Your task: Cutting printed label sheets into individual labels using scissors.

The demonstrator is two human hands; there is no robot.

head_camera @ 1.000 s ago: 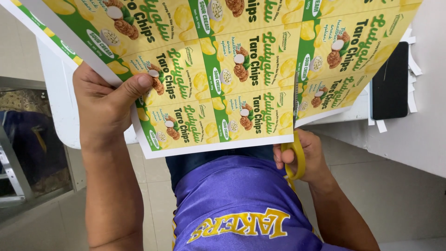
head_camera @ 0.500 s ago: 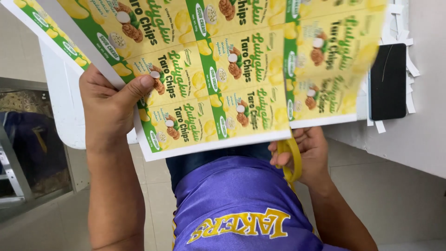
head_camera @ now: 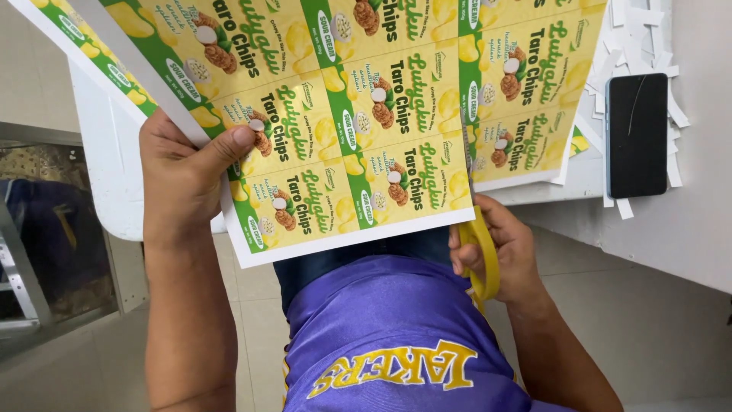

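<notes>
Fingers (head_camera: 245, 139) pinching label sheet (head_camera: 366, 122)

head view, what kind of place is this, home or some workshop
Probably a small home or shop workspace for cutting printed labels, not a factory. A printed label sheet is being cut with yellow-handled scissors over a white table strewn with paper offcuts, above a plain tiled floor.

Bare forearms; purple jersey (head_camera: 396, 336) with yellow lettering, dark trousers (head_camera: 343, 263).
</notes>
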